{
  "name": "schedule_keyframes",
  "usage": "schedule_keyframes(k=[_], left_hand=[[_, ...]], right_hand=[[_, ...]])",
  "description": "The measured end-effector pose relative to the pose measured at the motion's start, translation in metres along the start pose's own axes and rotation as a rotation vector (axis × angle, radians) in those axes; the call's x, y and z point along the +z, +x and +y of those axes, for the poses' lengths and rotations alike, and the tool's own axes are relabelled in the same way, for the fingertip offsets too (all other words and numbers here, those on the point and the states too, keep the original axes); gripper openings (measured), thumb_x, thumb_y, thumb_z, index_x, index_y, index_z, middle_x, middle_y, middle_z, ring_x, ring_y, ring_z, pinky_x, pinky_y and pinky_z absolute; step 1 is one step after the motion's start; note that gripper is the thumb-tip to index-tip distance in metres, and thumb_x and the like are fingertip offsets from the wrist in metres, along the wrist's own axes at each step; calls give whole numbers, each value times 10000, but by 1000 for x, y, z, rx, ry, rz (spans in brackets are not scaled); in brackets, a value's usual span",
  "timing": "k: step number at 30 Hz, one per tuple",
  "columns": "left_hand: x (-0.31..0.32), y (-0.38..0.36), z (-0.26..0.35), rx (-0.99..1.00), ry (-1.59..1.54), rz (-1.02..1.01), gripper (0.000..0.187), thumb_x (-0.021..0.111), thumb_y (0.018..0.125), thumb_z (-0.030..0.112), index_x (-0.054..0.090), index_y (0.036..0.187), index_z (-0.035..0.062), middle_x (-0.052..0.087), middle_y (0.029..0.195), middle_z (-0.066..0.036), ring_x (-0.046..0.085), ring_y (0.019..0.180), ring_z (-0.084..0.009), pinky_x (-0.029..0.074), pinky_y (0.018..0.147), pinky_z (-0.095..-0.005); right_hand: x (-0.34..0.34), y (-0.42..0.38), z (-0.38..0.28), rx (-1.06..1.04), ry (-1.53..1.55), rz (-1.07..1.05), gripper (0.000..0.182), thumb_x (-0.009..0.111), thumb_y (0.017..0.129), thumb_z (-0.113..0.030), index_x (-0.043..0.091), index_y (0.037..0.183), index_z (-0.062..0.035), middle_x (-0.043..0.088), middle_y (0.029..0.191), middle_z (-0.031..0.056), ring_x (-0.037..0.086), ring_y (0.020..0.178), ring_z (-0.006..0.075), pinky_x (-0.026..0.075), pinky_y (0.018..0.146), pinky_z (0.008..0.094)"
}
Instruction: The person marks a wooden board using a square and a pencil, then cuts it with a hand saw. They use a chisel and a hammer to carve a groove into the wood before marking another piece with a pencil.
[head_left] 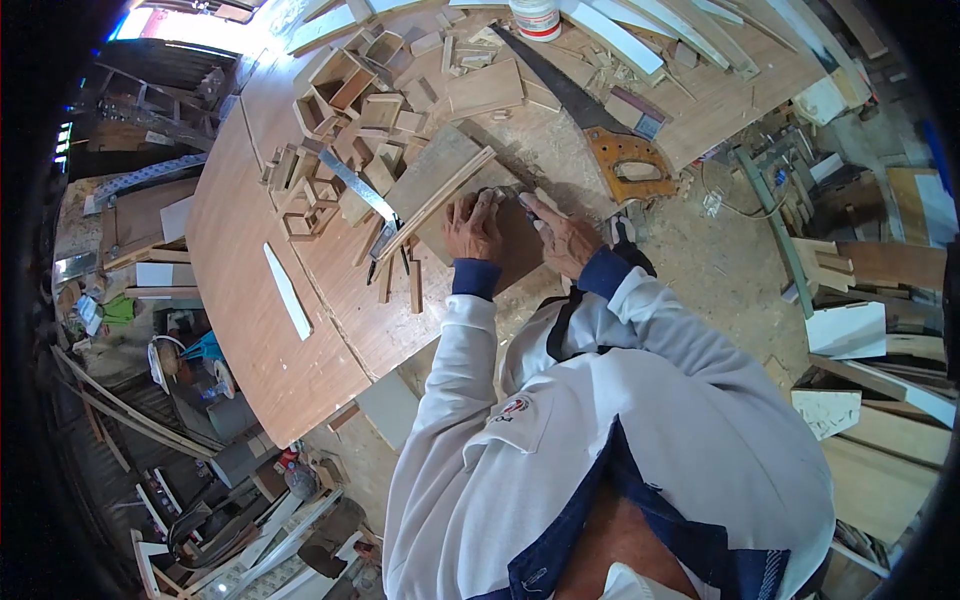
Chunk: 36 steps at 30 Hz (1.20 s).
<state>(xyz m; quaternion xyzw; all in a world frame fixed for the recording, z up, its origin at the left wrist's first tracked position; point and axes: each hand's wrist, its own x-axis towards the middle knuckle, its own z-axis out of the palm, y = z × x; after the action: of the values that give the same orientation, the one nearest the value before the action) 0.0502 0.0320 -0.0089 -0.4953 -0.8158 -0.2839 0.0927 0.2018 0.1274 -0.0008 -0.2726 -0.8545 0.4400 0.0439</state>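
My left hand (472, 228) rests on a brown board (525, 245) near the table's front edge, its fingers curled together at a small dark-grey piece that I cannot make out. Close beside it, my right hand (565, 238) has its fingers closed, with the index finger and thumb toward the same spot; what it grips is mostly hidden. A long thin wooden strip (440, 200) lies slanted just left of my left hand. Beyond it is a flat grey-brown board (437, 165). A metal try square (355, 185) lies to the left, by dark-handled tools.
On the wooden table (240, 300) are small wooden frames (340, 85), offcuts and a white pointed strip (288, 290). A handsaw (630, 165) lies at the right edge. A white tub (536, 18) stands at the back. Stacked boards (890, 470) line the right side.
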Motion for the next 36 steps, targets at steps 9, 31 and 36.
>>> schedule_keyframes(k=[9, 31, 36], left_hand=[[8, 0, -11, -35, -87, 34, 168, 640, 756, 128, 661, 923, 112, 605, 898, -87, 549, 861, -302, 416, 805, -395], [-12, 1, 32, -143, -282, 100, 207, 626, 772, 31, 588, 975, 52, 559, 901, -146, 574, 808, -322, 500, 674, -389], [-8, -1, 54, -105, -498, 223, 382, 684, 738, -42, 532, 1079, 38, 542, 931, -128, 594, 823, -238, 550, 609, -274]], right_hand=[[9, 8, 3, -102, -95, 1, 516, 447, 913, -190, 296, 1404, -246, 602, 1096, 191, 602, 770, 416, 491, 696, 481], [-19, 0, 4, 192, 414, 209, 335, 653, 803, -249, 598, 1037, -15, 610, 741, 100, 575, 673, 216, 470, 640, 340], [-37, 13, -28, 178, 693, 167, 276, 676, 810, -205, 630, 1020, -33, 629, 778, 49, 546, 667, 115, 472, 621, 292]])
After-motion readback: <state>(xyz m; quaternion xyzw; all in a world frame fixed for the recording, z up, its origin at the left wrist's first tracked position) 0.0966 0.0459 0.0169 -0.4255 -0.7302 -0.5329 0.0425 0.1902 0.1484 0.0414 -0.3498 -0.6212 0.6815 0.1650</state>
